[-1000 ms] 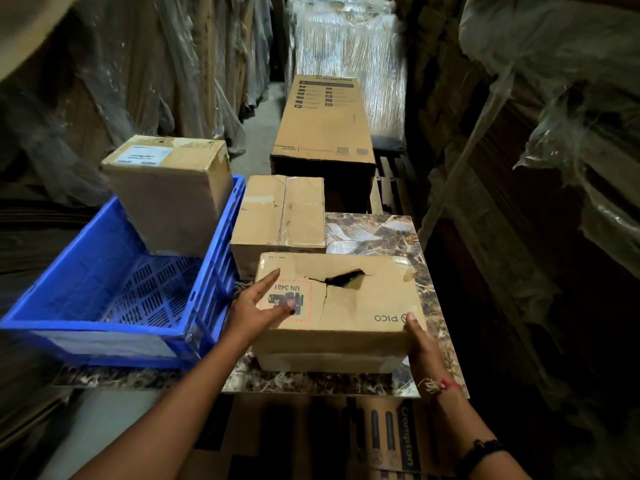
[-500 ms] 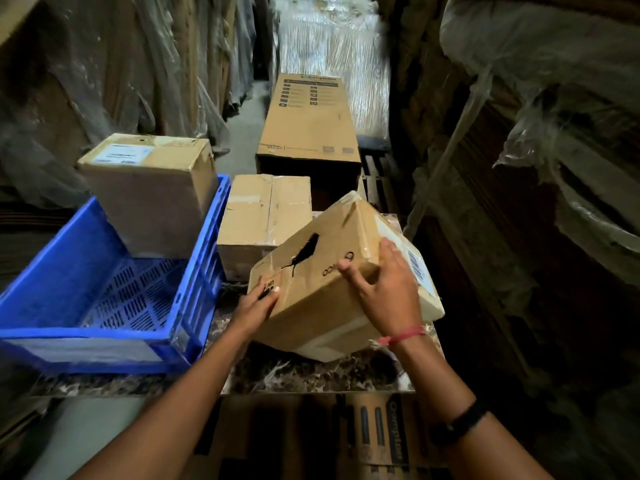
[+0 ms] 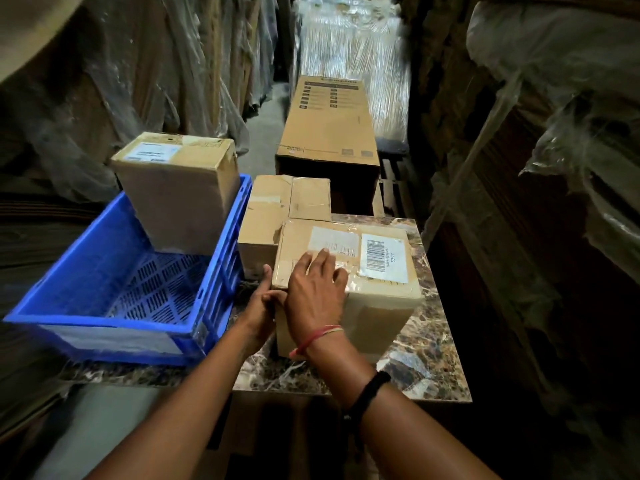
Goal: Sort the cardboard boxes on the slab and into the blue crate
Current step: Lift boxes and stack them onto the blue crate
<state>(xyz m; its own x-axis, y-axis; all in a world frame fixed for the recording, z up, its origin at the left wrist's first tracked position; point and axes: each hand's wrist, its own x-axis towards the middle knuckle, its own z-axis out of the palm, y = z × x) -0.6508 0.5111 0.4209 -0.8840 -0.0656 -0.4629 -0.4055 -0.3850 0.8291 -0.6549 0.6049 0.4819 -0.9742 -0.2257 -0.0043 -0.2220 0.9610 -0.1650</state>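
Cardboard box [image 3: 381, 299] on slab [image 3: 429, 358]: left hand [image 3: 261, 306] grips edge, right hand [image 3: 313, 292] atop.

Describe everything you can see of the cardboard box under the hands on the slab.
The cardboard box is brown, closed and sealed with glossy clear tape. Its top carries a white barcode label on the right and a paler printed label beside it. It sits flat on the marbled slab. The right hand lies flat over the top's near left corner, fingers spread. The left hand presses its left side, fingers partly hidden. A second box stands just behind its far left corner; contact cannot be told.
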